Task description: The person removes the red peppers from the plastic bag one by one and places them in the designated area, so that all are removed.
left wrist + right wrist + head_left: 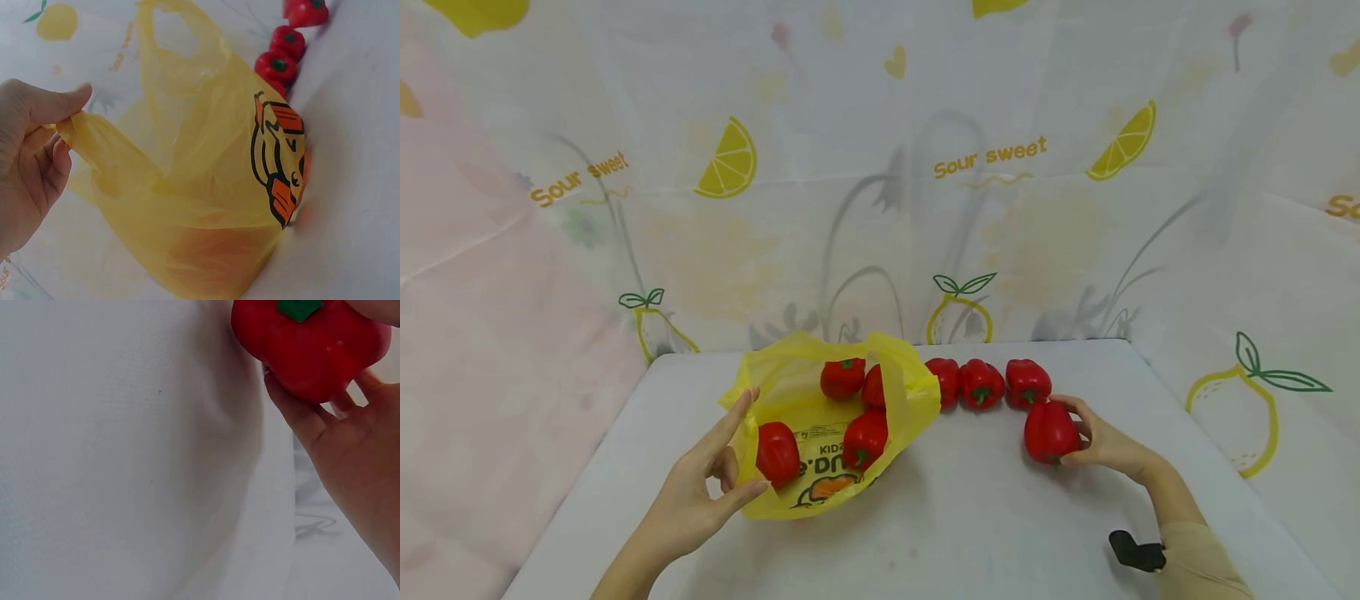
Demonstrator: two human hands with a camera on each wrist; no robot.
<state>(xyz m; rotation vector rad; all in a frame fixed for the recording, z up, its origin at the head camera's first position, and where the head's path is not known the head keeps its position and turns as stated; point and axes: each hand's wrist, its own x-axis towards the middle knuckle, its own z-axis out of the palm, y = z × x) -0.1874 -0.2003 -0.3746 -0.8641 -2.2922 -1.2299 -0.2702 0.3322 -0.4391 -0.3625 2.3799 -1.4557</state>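
Observation:
A yellow plastic bag [917,392] stands on the table with its mouth open towards me and several red bell peppers [778,454] inside. My left hand [688,504] pinches the bag's left edge; in the left wrist view, thumb and fingers hold a handle loop of the bag [187,187]. On the right, my right hand [1097,437] grips a red bell pepper [1049,433] from its right side. The right wrist view shows this pepper [312,350] with its green stem, the fingers curled around it. Whether it touches the table is unclear.
Three red bell peppers, the nearest to my right hand being one pepper [1028,383], line up right of the bag along the back of the white table [970,525]. A cloth backdrop [880,208] printed with lemons hangs behind. A black strap [1137,552] sits by my right sleeve.

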